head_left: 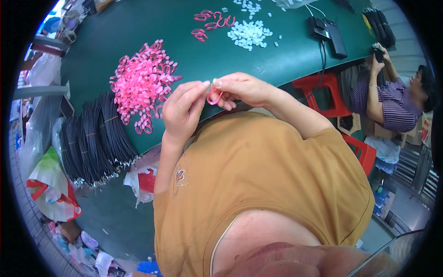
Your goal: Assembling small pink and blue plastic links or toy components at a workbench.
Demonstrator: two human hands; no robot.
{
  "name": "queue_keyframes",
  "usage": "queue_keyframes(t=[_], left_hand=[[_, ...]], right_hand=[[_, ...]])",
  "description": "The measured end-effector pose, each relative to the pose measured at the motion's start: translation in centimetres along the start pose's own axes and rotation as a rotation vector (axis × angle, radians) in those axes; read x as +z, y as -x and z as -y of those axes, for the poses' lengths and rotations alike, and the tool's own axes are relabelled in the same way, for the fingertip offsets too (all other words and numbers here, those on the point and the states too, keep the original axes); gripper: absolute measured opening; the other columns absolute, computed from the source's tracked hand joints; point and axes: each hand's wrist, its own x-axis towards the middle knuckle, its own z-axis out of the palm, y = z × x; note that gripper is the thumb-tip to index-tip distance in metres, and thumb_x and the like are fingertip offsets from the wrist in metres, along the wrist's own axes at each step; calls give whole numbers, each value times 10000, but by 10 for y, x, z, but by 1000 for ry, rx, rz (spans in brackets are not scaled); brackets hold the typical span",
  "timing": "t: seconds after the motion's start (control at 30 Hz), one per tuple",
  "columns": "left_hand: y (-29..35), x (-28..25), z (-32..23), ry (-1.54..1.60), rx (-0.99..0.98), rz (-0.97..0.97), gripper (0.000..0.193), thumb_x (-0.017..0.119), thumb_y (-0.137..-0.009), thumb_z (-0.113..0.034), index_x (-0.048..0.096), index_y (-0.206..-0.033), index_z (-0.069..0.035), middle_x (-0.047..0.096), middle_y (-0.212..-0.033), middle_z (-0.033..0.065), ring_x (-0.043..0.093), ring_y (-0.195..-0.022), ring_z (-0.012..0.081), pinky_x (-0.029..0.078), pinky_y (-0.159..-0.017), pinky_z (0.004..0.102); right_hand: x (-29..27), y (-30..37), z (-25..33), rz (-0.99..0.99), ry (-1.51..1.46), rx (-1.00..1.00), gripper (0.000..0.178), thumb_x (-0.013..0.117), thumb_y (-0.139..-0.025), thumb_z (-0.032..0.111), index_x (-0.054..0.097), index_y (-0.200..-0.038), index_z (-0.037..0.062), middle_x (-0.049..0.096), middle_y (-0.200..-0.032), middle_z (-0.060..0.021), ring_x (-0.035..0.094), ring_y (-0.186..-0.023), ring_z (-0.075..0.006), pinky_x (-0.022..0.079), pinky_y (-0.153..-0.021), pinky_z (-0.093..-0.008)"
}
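Between my two hands, near the table's front edge, is a small pink-red loop (214,98). My left hand (183,105) pinches at its top with thumb and finger. My right hand (243,89) pinches there too, its thumb tip beside the left fingertips, with the other fingers curled behind the loop. The fingertips hide where the loop's ends meet. Left of my hands lies a large heap of pink loops with pale pieces on them (143,81). Farther off are several bare pink-red loops (214,22) and a pile of small white pieces (249,35).
Black cord bundles (94,138) lie at the green table's (184,55) left edge. Black boxes with a cable (333,39) sit at the right, more black cords (380,27) beyond. Red stools (323,94) stand beside the table. A co-worker in a striped shirt (392,104) holds something dark.
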Motion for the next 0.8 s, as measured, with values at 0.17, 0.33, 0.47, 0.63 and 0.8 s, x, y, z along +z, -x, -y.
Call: queue_keyframes(t=[0.17, 0.33, 0.47, 0.63, 0.8], left_hand=[[2, -2, -1, 65, 80, 57, 359, 786, -880, 147, 793, -1199, -18, 786, -1094, 150, 774, -966, 285, 637, -806, 369], [3, 7, -6, 81, 38, 31, 387, 793, -842, 146, 793, -1198, -6, 784, -1131, 161, 777, -1016, 300, 644, -839, 377], [4, 7, -1, -7, 109, 58, 410, 810, -850, 125, 780, -1231, -24, 776, -1133, 165, 779, -988, 318, 644, -838, 395], [5, 12, -4, -77, 156, 18, 327, 792, -903, 105, 771, -1211, -2, 764, -1114, 175, 768, -981, 316, 630, -862, 397], [6, 15, 1, -92, -136, 46, 273, 738, -938, 139, 766, -1171, -1, 759, -1080, 162, 759, -942, 269, 632, -806, 361]], right_hand=[[14, -3, -11, -9, 55, -103, 494, 513, -1187, 487, 723, -1033, 67, 662, -866, 1, 628, -724, -92, 523, -652, -264], [20, 1, -9, -88, -282, -46, 479, 513, -1182, 508, 665, -996, 94, 626, -829, 0, 632, -723, -114, 532, -636, -277], [14, 3, -15, -102, -159, -74, 479, 508, -1191, 484, 671, -1023, 67, 621, -872, -29, 627, -764, -135, 531, -686, -303], [15, 11, -12, -89, -54, -19, 465, 548, -1181, 453, 731, -1066, 41, 671, -918, -43, 651, -804, -150, 555, -736, -329], [-55, 39, 24, -622, 1273, -578, 195, 718, -1061, 235, 766, -1117, 55, 704, -987, -124, 702, -944, -342, 572, -818, -429]])
